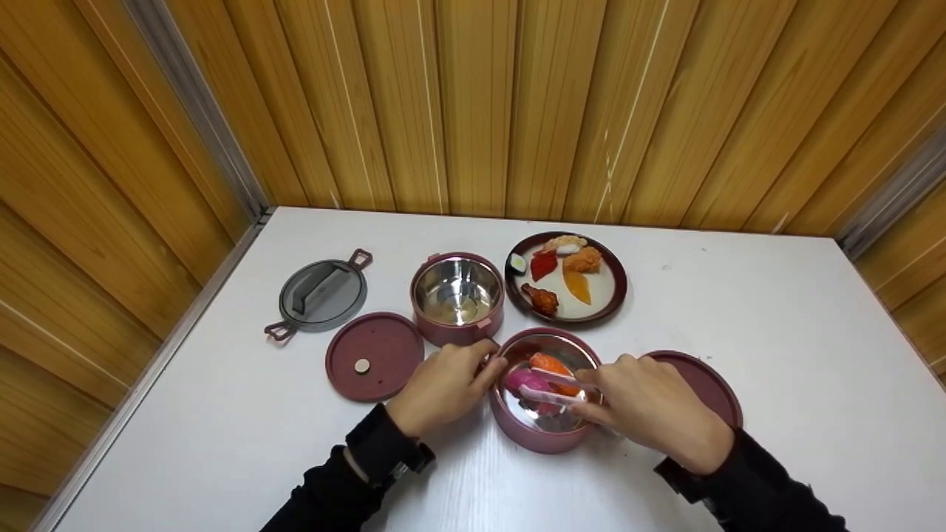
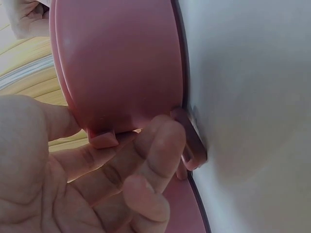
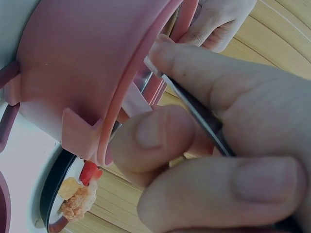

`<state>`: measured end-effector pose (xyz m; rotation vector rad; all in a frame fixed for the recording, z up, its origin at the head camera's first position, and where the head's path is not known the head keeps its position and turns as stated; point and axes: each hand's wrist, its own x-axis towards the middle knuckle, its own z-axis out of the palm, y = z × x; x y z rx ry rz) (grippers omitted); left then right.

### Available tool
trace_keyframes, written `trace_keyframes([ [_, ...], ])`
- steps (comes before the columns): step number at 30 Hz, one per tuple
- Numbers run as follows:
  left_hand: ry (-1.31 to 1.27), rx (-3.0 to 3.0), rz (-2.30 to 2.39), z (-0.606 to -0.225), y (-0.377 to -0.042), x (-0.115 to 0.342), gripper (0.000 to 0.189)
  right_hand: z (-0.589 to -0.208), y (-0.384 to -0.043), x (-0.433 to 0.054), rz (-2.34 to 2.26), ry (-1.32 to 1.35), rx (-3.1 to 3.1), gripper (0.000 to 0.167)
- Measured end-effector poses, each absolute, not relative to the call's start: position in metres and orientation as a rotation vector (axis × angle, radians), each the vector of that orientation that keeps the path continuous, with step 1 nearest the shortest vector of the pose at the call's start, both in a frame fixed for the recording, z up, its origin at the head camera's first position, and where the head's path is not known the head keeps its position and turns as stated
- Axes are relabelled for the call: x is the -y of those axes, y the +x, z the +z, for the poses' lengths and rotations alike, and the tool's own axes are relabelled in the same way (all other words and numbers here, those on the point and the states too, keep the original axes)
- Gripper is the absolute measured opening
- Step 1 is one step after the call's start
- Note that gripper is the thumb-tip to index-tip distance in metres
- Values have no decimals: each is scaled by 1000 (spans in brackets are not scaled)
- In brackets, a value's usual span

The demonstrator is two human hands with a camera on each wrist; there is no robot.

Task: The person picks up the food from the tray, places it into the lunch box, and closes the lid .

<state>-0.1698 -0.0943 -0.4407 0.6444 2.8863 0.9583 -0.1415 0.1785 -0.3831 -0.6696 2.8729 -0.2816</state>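
In the head view, a round pink lunch box point(image 1: 543, 440) with a steel inside stands at the front. My left hand point(image 1: 451, 384) holds its left side; in the left wrist view the thumb is at the rim and the fingers are by the side tab point(image 2: 104, 140). My right hand point(image 1: 654, 403) grips a pair of tongs point(image 1: 554, 397) with pale tips, reaching down into the box. The tips are at a bright pink food piece point(image 1: 519, 379). Beside it lies an orange food piece point(image 1: 548, 363). Whether the tips pinch the pink piece is unclear.
A second steel-lined box point(image 1: 460, 336) stands behind left. At the back, a dark-rimmed plate point(image 1: 617, 295) bears a drumstick point(image 1: 542, 299) and other food pieces. Left are a grey handled lid point(image 1: 336, 314) and a maroon lid point(image 1: 377, 340); another maroon lid point(image 1: 713, 384) lies partly under my right hand.
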Motion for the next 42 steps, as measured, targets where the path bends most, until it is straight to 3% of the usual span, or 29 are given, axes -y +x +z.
trace_keyframes([
  [30,659,-2895,964,-440,-170,94,23,-378,-135,-184,-328,-726,-2945,37],
  [42,657,-2894,973,-440,-170,94,23,-364,-138,-194,-414,-636,-3065,49],
])
